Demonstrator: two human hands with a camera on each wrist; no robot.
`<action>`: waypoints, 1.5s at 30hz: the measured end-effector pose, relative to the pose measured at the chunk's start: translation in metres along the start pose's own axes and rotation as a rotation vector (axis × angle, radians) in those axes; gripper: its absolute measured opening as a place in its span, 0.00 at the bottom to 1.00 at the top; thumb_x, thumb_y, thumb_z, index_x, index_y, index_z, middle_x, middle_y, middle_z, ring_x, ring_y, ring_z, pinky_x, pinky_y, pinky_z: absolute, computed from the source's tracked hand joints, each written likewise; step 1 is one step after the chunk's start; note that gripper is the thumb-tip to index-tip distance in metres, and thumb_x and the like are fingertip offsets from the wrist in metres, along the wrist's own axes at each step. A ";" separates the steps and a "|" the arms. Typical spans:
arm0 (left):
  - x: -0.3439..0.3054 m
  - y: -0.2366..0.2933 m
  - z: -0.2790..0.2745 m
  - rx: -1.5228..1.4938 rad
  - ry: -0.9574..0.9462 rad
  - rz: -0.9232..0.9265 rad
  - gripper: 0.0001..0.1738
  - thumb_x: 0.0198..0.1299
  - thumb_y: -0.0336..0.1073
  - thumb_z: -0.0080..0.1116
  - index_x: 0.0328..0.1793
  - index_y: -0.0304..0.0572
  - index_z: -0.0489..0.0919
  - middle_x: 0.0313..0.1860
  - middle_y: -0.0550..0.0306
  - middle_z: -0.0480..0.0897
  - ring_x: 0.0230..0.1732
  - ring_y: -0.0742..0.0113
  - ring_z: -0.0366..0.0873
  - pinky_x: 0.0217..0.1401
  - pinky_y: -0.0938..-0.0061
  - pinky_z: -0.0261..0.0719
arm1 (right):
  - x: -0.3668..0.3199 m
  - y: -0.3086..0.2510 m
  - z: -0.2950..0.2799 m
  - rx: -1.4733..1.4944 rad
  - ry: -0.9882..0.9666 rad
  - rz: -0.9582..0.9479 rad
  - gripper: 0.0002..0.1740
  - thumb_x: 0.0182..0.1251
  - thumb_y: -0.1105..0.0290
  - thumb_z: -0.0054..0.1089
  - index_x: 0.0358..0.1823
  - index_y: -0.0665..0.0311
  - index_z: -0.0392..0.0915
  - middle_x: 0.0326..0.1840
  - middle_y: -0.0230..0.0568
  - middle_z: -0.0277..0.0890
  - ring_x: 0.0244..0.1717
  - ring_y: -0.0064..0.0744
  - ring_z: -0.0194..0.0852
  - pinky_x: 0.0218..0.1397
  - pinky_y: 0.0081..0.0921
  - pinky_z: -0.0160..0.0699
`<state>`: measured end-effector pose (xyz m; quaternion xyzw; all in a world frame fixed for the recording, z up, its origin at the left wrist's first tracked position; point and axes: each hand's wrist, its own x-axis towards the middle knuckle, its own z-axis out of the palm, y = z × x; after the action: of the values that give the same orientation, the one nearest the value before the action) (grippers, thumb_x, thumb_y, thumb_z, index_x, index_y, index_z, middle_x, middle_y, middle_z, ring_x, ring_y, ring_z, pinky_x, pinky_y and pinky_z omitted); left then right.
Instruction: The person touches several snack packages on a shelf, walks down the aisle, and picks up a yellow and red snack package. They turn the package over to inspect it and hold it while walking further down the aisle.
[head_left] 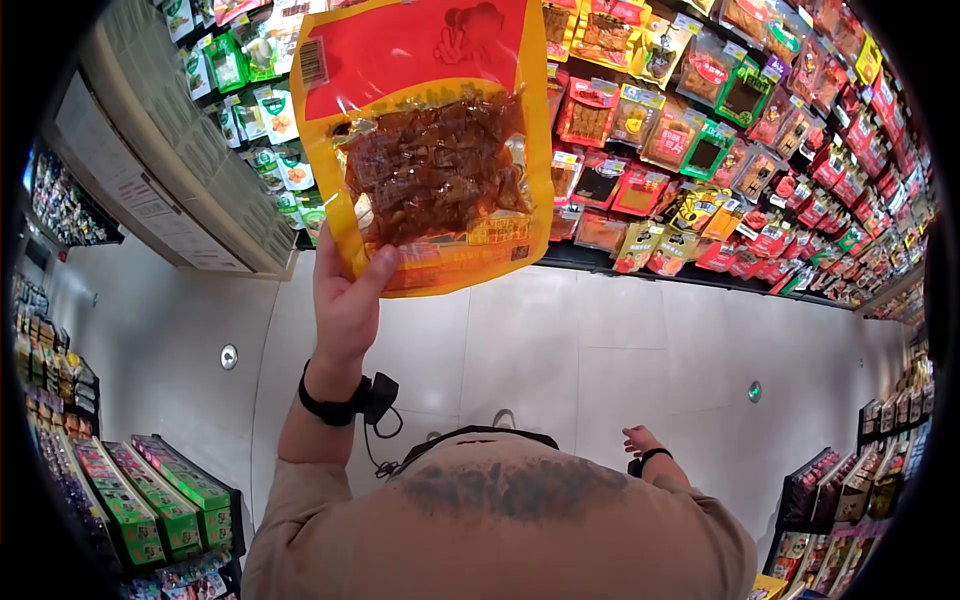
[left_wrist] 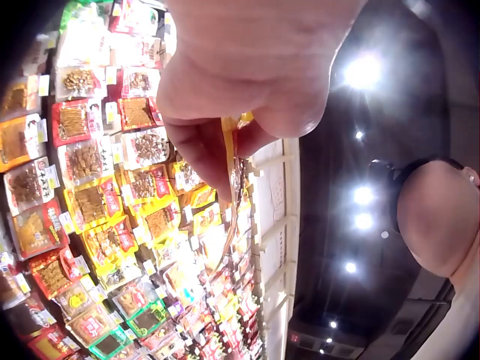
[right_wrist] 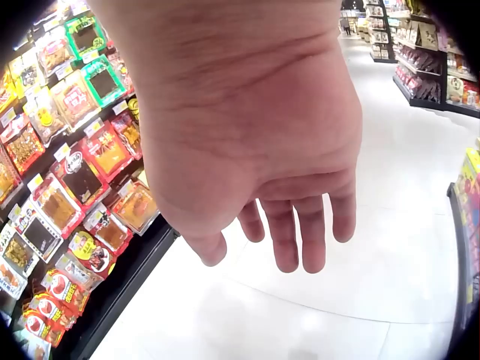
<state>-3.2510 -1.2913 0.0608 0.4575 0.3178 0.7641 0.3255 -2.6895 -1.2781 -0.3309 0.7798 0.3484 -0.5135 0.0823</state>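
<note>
My left hand [head_left: 347, 300] pinches a large snack bag [head_left: 430, 165] by its lower left corner and holds it up before the shelf. The bag is yellow with a red top panel, a barcode and a transparent window showing dark brown, glossy pieces. In the left wrist view the left hand [left_wrist: 255, 67] grips the bag [left_wrist: 231, 154], which appears edge-on between thumb and fingers. Low at my side hangs my right hand [head_left: 642, 440], holding nothing. The right wrist view shows this hand [right_wrist: 262, 150] palm on, fingers loosely extended downward.
A shelf wall of packaged snacks [head_left: 640, 190] spans the front and right. A pale pillar [head_left: 190, 130] stands front left. Green boxes [head_left: 140, 500] sit on a low rack behind left, with another stocked rack [head_left: 830, 500] behind right. Light tiled floor [head_left: 600, 350] lies between.
</note>
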 end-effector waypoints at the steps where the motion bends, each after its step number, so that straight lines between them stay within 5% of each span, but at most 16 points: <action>1: 0.000 0.000 0.003 -0.005 0.006 0.001 0.30 0.59 0.21 0.49 0.68 0.39 0.56 0.59 0.56 0.70 0.59 0.69 0.68 0.62 0.73 0.66 | 0.004 -0.002 0.000 -0.007 -0.009 -0.002 0.28 0.60 0.52 0.54 0.56 0.64 0.65 0.45 0.48 0.76 0.39 0.38 0.77 0.36 0.40 0.69; 9: -0.011 -0.003 0.026 0.079 0.071 0.007 0.30 0.59 0.21 0.49 0.68 0.38 0.57 0.59 0.55 0.70 0.59 0.68 0.68 0.63 0.73 0.65 | 0.047 -0.041 -0.017 -0.072 -0.087 -0.079 0.30 0.60 0.51 0.54 0.57 0.62 0.63 0.45 0.45 0.75 0.38 0.37 0.76 0.42 0.42 0.68; 17: -0.029 -0.014 0.037 0.087 0.130 0.052 0.27 0.58 0.19 0.49 0.64 0.37 0.60 0.57 0.56 0.71 0.58 0.68 0.69 0.63 0.70 0.66 | 0.133 -0.040 -0.026 -0.155 -0.096 -0.273 0.19 0.60 0.51 0.57 0.29 0.63 0.73 0.21 0.37 0.74 0.19 0.30 0.72 0.16 0.28 0.64; 21: -0.024 -0.019 0.034 0.095 0.107 0.092 0.28 0.58 0.18 0.48 0.65 0.37 0.60 0.58 0.56 0.71 0.59 0.68 0.69 0.63 0.70 0.66 | 0.113 -0.040 -0.018 -0.103 -0.086 -0.154 0.24 0.60 0.52 0.55 0.45 0.67 0.74 0.39 0.45 0.79 0.36 0.38 0.80 0.32 0.39 0.73; 24: -0.020 -0.020 0.034 0.064 0.105 0.051 0.29 0.58 0.18 0.48 0.66 0.37 0.59 0.59 0.56 0.70 0.59 0.68 0.68 0.64 0.71 0.65 | 0.099 -0.037 -0.012 -0.029 -0.128 -0.072 0.25 0.61 0.53 0.53 0.51 0.67 0.70 0.46 0.46 0.78 0.41 0.41 0.79 0.36 0.39 0.69; 29: -0.012 -0.019 0.031 0.013 0.080 0.068 0.29 0.57 0.18 0.48 0.67 0.37 0.58 0.59 0.55 0.70 0.60 0.67 0.67 0.64 0.71 0.64 | 0.080 -0.030 0.001 -0.099 -0.143 -0.101 0.25 0.62 0.53 0.53 0.52 0.66 0.69 0.47 0.46 0.77 0.41 0.40 0.79 0.35 0.38 0.67; 31: -0.011 -0.024 0.026 -0.006 0.046 0.063 0.29 0.57 0.19 0.49 0.66 0.37 0.59 0.59 0.55 0.70 0.60 0.67 0.67 0.64 0.71 0.64 | 0.076 -0.026 0.007 -0.009 -0.106 -0.073 0.28 0.61 0.52 0.56 0.48 0.73 0.74 0.41 0.48 0.79 0.42 0.39 0.77 0.46 0.35 0.73; 38: -0.011 -0.028 0.017 0.042 0.036 0.015 0.31 0.55 0.18 0.49 0.67 0.39 0.58 0.59 0.53 0.70 0.60 0.64 0.68 0.64 0.68 0.65 | 0.029 -0.040 0.013 -0.039 -0.053 -0.041 0.24 0.60 0.56 0.59 0.45 0.73 0.77 0.41 0.48 0.79 0.41 0.37 0.77 0.44 0.33 0.74; 45: -0.013 -0.022 0.012 0.022 0.047 -0.003 0.29 0.56 0.19 0.49 0.66 0.37 0.59 0.58 0.54 0.71 0.59 0.65 0.68 0.64 0.69 0.65 | 0.065 -0.045 0.016 -0.040 -0.096 -0.134 0.28 0.60 0.55 0.58 0.49 0.76 0.73 0.42 0.53 0.78 0.41 0.39 0.78 0.43 0.33 0.75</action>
<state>-3.2310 -1.2860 0.0415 0.4424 0.3347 0.7705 0.3140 -2.7147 -1.2224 -0.3832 0.7275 0.4057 -0.5475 0.0800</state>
